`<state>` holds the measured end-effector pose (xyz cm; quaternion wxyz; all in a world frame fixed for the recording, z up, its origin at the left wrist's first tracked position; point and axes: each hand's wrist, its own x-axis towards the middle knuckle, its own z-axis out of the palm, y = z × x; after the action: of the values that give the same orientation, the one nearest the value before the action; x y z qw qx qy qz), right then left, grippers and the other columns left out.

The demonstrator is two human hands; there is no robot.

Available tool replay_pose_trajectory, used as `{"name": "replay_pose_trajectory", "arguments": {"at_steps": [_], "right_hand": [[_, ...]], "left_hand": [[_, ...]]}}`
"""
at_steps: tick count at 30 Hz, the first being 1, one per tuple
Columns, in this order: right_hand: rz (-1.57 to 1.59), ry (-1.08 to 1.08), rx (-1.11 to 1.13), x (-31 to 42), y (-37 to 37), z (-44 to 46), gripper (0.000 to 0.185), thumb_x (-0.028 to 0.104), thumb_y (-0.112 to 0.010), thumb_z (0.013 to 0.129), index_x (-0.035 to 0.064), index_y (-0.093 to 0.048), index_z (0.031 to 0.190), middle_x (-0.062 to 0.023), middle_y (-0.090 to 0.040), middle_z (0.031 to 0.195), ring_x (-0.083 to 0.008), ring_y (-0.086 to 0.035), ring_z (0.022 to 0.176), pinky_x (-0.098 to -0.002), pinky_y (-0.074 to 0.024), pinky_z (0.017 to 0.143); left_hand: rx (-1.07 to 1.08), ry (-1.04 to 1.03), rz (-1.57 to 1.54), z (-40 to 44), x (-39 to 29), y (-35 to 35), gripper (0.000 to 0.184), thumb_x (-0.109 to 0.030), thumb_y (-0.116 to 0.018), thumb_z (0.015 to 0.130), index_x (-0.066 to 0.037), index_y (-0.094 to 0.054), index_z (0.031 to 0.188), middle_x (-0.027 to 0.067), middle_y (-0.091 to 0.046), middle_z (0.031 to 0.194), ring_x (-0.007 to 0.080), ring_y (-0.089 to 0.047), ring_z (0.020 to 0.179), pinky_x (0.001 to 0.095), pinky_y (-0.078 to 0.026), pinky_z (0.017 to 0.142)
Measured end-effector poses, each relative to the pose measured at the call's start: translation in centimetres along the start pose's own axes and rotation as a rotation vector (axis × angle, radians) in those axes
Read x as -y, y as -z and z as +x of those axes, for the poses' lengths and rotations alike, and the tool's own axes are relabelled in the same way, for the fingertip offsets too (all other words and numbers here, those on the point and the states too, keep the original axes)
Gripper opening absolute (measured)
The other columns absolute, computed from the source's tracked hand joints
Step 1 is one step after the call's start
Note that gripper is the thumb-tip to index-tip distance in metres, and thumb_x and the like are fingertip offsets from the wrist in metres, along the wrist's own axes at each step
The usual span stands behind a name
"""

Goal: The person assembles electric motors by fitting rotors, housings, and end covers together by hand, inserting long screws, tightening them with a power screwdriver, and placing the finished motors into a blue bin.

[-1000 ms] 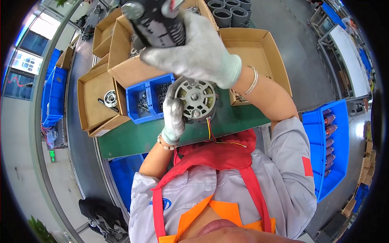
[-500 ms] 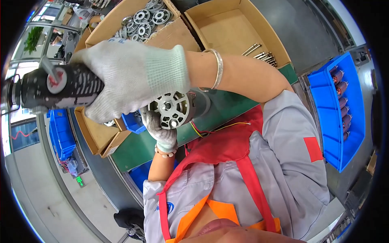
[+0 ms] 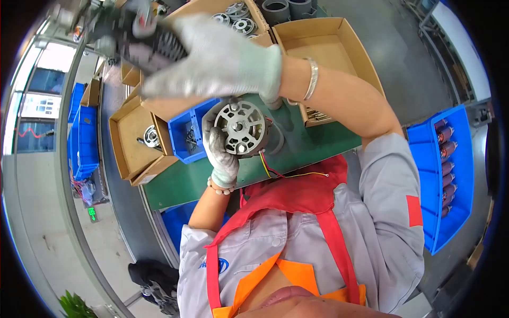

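My gloved left hand (image 3: 220,148) is closed around the left side of an electric motor (image 3: 254,124). The motor has a round slotted metal end cover facing up, and yellow and red wires trail from its lower edge. Above it and to the left, my gloved right hand (image 3: 212,61) grips a black power screwdriver (image 3: 148,45), blurred by motion. The hand and tool are apart from the motor. The tool's tip cannot be made out. A bolt head stands out at the cover's top edge, and another shows near its lower edge.
A green bench top (image 3: 183,185) lies under the motor. Around it are a blue bin (image 3: 177,140) of small parts, a cardboard box (image 3: 119,143), and another carton (image 3: 366,66) with metal rods. On the right, a blue crate (image 3: 437,212) holds several copper-wound rotors (image 3: 448,149).
My right hand and the screwdriver have risen up and right, away from the motor. More of the motor's end cover shows. The left hand still holds it. The whole view has shifted somewhat.
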<state>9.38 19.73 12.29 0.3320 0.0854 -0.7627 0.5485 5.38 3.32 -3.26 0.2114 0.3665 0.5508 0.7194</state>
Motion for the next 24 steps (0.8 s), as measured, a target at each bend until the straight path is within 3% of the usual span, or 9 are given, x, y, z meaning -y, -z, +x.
{"name": "replay_pose_trajectory", "arguments": {"at_steps": [3,5,6,7,10,13,15,19,24], "right_hand": [[-0.065,0.163,-0.149,0.3,2.6,-1.6,0.053,0.035,-0.076,0.083,-0.0012,-0.058,0.118,-0.0169,-0.068,0.102,-0.0264,-0.066,0.095,-0.0364,-0.0506,0.086],[0.045,0.091,-0.241,-1.7,3.2,-6.1,0.052,0.020,-0.068,0.089,-0.0042,-0.050,0.131,-0.0199,-0.063,0.122,-0.0267,-0.062,0.111,-0.0361,-0.0472,0.096],[0.034,-0.008,-0.279,-2.4,2.8,-9.4,0.055,0.015,-0.063,0.089,-0.0051,-0.046,0.137,-0.0204,-0.059,0.129,-0.0274,-0.059,0.117,-0.0364,-0.0443,0.101],[0.025,-0.090,-0.303,-3.4,2.2,-13.0,0.058,0.010,-0.059,0.089,-0.0060,-0.041,0.142,-0.0209,-0.055,0.136,-0.0280,-0.055,0.124,-0.0366,-0.0414,0.106],[-0.013,-0.390,-0.060,-7.5,-0.7,-20.9,0.077,0.013,-0.065,0.084,-0.0049,-0.029,0.150,-0.0228,-0.047,0.145,-0.0308,-0.047,0.134,-0.0392,-0.0376,0.110],[0.017,-0.456,-0.116,-11.4,-3.9,-24.6,0.104,0.061,-0.067,0.085,-0.0085,-0.024,0.149,-0.0264,-0.047,0.142,-0.0309,-0.046,0.133,-0.0380,-0.0379,0.109],[0.089,-0.437,-0.125,-11.9,-3.6,-23.7,0.113,0.067,-0.068,0.080,-0.0092,-0.023,0.149,-0.0243,-0.046,0.144,-0.0288,-0.044,0.134,-0.0377,-0.0370,0.109],[0.085,-0.389,-0.081,-8.2,-3.3,-19.9,0.112,0.066,-0.071,0.077,-0.0083,-0.026,0.149,-0.0222,-0.045,0.145,-0.0277,-0.042,0.137,-0.0368,-0.0344,0.112],[0.302,-0.273,-0.064,-1.2,-3.5,-15.5,0.072,0.042,-0.062,0.093,-0.0076,-0.042,0.142,-0.0197,-0.058,0.133,-0.0248,-0.055,0.124,-0.0345,-0.0414,0.106]], "left_hand": [[0.198,0.134,-0.306,0.3,-0.5,0.9,0.087,-0.065,-0.057,0.088,-0.001,-0.040,0.143,0.0144,-0.055,0.133,0.0246,-0.055,0.122,0.0382,-0.043,0.106],[0.003,0.660,-0.395,0.6,-1.6,1.0,0.089,-0.047,-0.078,0.079,-0.003,-0.037,0.145,0.0124,-0.052,0.137,0.0241,-0.055,0.124,0.0401,-0.044,0.107],[0.328,0.381,-0.084,-0.4,-0.5,2.6,0.100,-0.018,-0.092,0.063,-0.005,-0.037,0.146,0.0106,-0.053,0.137,0.0227,-0.054,0.124,0.0409,-0.046,0.107],[0.316,0.503,-0.290,-0.2,-0.7,2.3,0.112,-0.003,-0.093,0.049,-0.005,-0.037,0.146,0.0092,-0.055,0.136,0.0214,-0.053,0.125,0.0411,-0.045,0.108],[0.455,0.300,-0.053,1.5,-1.2,2.1,0.110,-0.010,-0.094,0.049,-0.004,-0.039,0.144,0.0087,-0.058,0.133,0.0196,-0.055,0.123,0.0383,-0.045,0.107],[0.546,0.106,0.228,2.7,-0.3,1.7,0.102,-0.019,-0.095,0.053,-0.002,-0.044,0.139,0.0087,-0.060,0.130,0.0163,-0.056,0.119,0.0355,-0.045,0.106],[0.483,0.132,0.230,3.2,-1.0,1.4,0.098,-0.023,-0.095,0.054,-0.002,-0.045,0.136,0.0092,-0.060,0.129,0.0164,-0.057,0.118,0.0353,-0.046,0.105],[0.247,-0.120,0.240,1.8,-1.9,1.5,0.100,-0.025,-0.095,0.053,-0.002,-0.045,0.136,0.0108,-0.061,0.127,0.0201,-0.059,0.116,0.0366,-0.047,0.104],[-0.050,0.044,-0.320,-2.8,-7.4,4.5,0.086,-0.004,-0.084,0.066,-0.005,-0.042,0.141,0.0083,-0.059,0.131,0.0181,-0.058,0.117,0.0357,-0.049,0.101]]}}
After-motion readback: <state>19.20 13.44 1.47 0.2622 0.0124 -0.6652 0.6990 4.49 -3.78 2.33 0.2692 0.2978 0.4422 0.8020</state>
